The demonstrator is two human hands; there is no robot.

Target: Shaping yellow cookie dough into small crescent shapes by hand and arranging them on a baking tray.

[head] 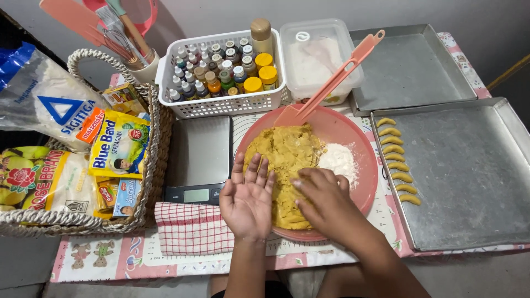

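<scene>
1. My left hand (247,200) is open, palm up, fingers spread, and holds nothing; it hovers at the near left rim of the bowl (361,190).
2. My right hand (323,200) is palm down on the dough (287,165), fingers curled into it. Whether they have pinched a piece off I cannot tell.
3. The dough is a yellow mound filling the left half of the pink bowl. Its long axis runs from the near rim away from me, so it lies just ahead of both hands; the right hand touches it, the left is just beside it.
4. A patch of white flour (338,159) sits against the dough's right side.
5. A pink spatula (331,83) leans on the far rim, handle pointing up and right.
6. To the right, a metal tray (469,182) holds a column of small curved yellow pieces (398,165) along its left edge.
7. To the left sit a kitchen scale (200,160) and a checked cloth (190,227).
</scene>
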